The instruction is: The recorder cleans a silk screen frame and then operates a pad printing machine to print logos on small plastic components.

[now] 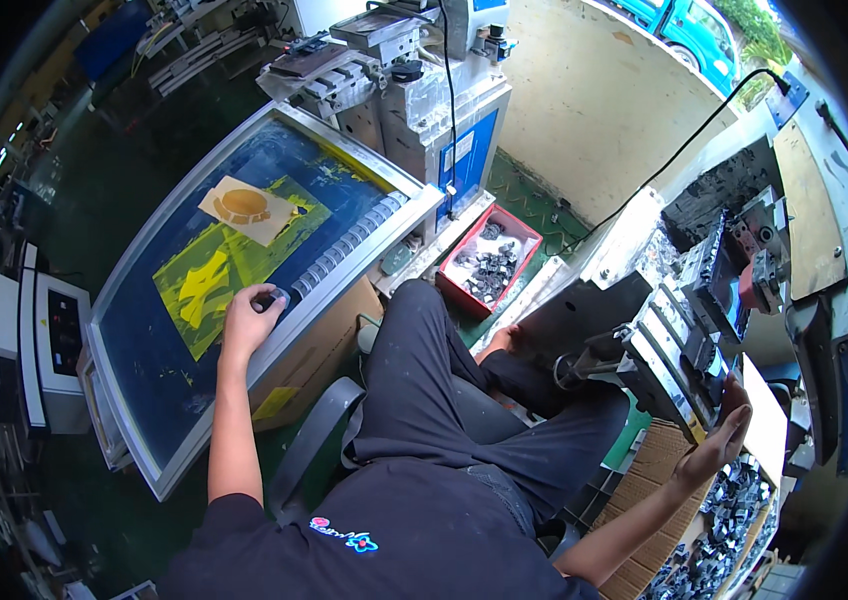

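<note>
My left hand (250, 320) is over the right border of a large metal-framed screen (154, 440) with blue mesh. Thumb and fingers close on a small grey plastic piece (277, 298), at the near end of a row of similar grey pieces (352, 240) lined up along the frame. My right hand (716, 440) reaches to the machine (672, 340) at my right. Its fingers are stretched out beside the light metal bed and a small dark part (701, 352); the fingertips are partly hidden, and I see nothing held.
Between the machines stands a red bin (466, 297) of small dark parts. A cardboard box (649, 465) with many small grey and black parts sits under my right arm. Tan paper (244, 210) lies on the screen. A black cable (684, 145) hangs at the right.
</note>
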`<state>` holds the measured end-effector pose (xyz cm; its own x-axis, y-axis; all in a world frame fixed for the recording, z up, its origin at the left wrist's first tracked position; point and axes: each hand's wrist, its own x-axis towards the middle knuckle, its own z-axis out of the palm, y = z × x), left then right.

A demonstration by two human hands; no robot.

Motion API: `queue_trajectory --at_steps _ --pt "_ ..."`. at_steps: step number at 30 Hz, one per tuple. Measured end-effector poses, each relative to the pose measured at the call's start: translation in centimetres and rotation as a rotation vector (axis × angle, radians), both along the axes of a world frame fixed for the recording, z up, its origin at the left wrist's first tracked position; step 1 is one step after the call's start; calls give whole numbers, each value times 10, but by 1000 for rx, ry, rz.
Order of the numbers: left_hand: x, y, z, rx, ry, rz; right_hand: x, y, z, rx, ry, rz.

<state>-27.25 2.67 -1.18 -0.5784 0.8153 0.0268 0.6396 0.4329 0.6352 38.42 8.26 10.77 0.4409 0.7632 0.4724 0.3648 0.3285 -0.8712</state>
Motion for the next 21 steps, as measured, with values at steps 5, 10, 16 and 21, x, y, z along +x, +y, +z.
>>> queue_trajectory --at_steps 5,10,16,21 --pt "9 7 2 12 -19 -39 19 -15 -2 -48 -16 -29" --pt "19 10 6 -19 -65 -51 29 -33 0 -80 -35 -69" --pt "12 10 -12 26 -277 -43 36 -43 -3 -83 15 -108" --pt "10 12 -21 88 -335 -19 45 -51 -6 -86 41 -141"
